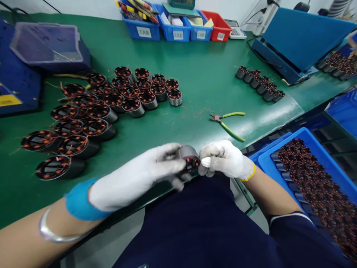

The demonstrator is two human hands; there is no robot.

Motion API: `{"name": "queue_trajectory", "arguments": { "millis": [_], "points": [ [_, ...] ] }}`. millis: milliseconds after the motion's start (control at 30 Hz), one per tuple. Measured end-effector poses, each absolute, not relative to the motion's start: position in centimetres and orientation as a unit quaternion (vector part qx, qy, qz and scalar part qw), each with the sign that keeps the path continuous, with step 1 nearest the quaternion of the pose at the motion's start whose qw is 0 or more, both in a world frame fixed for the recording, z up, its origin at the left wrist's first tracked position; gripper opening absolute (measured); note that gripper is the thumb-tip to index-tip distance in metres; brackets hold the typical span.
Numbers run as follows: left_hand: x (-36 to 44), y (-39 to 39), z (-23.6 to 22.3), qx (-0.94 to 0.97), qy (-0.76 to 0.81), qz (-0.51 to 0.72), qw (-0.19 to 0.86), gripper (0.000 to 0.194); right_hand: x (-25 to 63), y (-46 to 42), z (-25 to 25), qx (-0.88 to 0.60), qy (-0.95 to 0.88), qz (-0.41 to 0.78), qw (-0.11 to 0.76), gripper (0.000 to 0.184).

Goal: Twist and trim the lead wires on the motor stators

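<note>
My left hand (167, 163), in a white glove with a blue cuff, grips a motor stator (188, 153) near the table's front edge. The stator is a grey metal ring with copper windings, tilted so its wound end faces my right hand. My right hand (217, 160), gloved in white with a yellow hem, is closed at that end, thumb and fingers pinched together. Whatever is between those fingers is too small to make out. Green-handled cutting pliers (228, 123) lie open on the table beyond my right hand, near scattered copper wire clippings (192, 113).
Several stators (103, 111) stand grouped at the left, and a smaller row (259, 83) at the right. A blue crate (304, 136) full of stators sits at lower right. Labelled bins (143, 32) line the back, near a blue machine (301, 37). A lidded plastic box (50, 48) stands left.
</note>
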State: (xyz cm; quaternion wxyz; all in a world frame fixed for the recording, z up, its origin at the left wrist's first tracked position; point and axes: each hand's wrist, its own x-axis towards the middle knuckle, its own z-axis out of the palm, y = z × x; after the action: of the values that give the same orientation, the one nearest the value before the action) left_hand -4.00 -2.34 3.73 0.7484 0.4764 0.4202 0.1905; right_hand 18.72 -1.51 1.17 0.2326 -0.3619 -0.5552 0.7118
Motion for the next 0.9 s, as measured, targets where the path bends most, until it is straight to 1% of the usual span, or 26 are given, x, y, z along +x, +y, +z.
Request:
{"name": "queue_trajectory", "arguments": {
  "millis": [67, 100, 133, 167, 200, 267, 300, 333, 367, 433, 467, 533, 600, 667, 700, 733, 800, 900],
  "points": [
    [-4.1, -2.7, 4.4, 0.506, 0.418, 0.336, 0.675, 0.021, 18.7, -1.4, 0.8, -0.364, -0.532, 0.728, 0.234, 0.027],
    [-4.1, -2.9, 4.7, 0.507, 0.409, 0.397, 0.646, 0.016, 18.7, -1.4, 0.8, -0.36, -0.529, 0.731, 0.237, 0.028],
    [-4.0, -3.0, 4.8, 0.506, 0.397, 0.428, 0.635, 0.018, 18.6, -1.3, 0.9, -0.353, -0.54, 0.726, 0.238, 0.028],
    [-3.9, -3.0, 4.9, 0.513, 0.388, 0.424, 0.638, 0.019, 18.6, -1.3, 1.2, -0.344, -0.565, 0.711, 0.238, 0.027],
    [-3.8, -2.9, 4.8, 0.535, 0.385, 0.385, 0.646, 0.017, 18.5, -1.2, 1.6, -0.334, -0.602, 0.687, 0.233, 0.025],
    [-3.5, -2.5, 4.3, 0.618, 0.39, 0.242, 0.638, 0.023, 18.4, -1.0, 2.3, -0.32, -0.686, 0.618, 0.212, 0.022],
    [-3.4, -2.3, 3.9, 0.67, 0.396, 0.182, 0.601, 0.026, 18.3, -0.8, 2.6, -0.32, -0.716, 0.586, 0.2, 0.02],
    [-3.4, -2.0, 3.4, 0.724, 0.402, 0.153, 0.539, 0.027, 18.3, -0.7, 2.8, -0.329, -0.731, 0.568, 0.189, 0.02],
    [-3.4, -1.7, 2.9, 0.776, 0.402, 0.155, 0.461, 0.027, 18.2, -0.6, 2.8, -0.344, -0.728, 0.566, 0.178, 0.02],
    [-3.7, -1.3, 2.0, 0.854, 0.375, 0.195, 0.305, 0.028, 18.1, -0.5, 2.7, -0.375, -0.68, 0.608, 0.164, 0.021],
    [-3.8, -1.2, 1.6, 0.878, 0.354, 0.211, 0.245, 0.028, 18.0, -0.5, 2.5, -0.386, -0.647, 0.638, 0.161, 0.022],
    [-4.0, -1.2, 1.3, 0.893, 0.336, 0.237, 0.185, 0.03, 17.8, -0.4, 2.2, -0.397, -0.595, 0.679, 0.163, 0.024],
    [-4.0, -1.5, 1.5, 0.867, 0.374, 0.26, 0.203, 0.031, 17.8, -0.3, 2.2, -0.394, -0.588, 0.687, 0.163, 0.026],
    [-3.7, -1.9, 2.2, 0.82, 0.425, 0.257, 0.286, 0.03, 17.8, 0.0, 2.4, -0.385, -0.633, 0.655, 0.148, 0.027],
    [-3.6, -2.0, 2.7, 0.794, 0.441, 0.241, 0.342, 0.028, 17.9, 0.1, 2.5, -0.379, -0.675, 0.617, 0.139, 0.028],
    [-3.5, -2.0, 3.1, 0.768, 0.449, 0.225, 0.398, 0.027, 18.0, 0.2, 2.7, -0.375, -0.722, 0.566, 0.135, 0.027],
    [-3.4, -1.9, 3.6, 0.713, 0.454, 0.205, 0.495, 0.028, 18.1, 0.4, 2.9, -0.37, -0.813, 0.425, 0.146, 0.027],
    [-3.5, -1.7, 3.6, 0.592, 0.452, 0.211, 0.632, 0.03, 18.3, 0.6, 3.4, -0.358, -0.896, 0.185, 0.188, 0.036]
  ]
}}
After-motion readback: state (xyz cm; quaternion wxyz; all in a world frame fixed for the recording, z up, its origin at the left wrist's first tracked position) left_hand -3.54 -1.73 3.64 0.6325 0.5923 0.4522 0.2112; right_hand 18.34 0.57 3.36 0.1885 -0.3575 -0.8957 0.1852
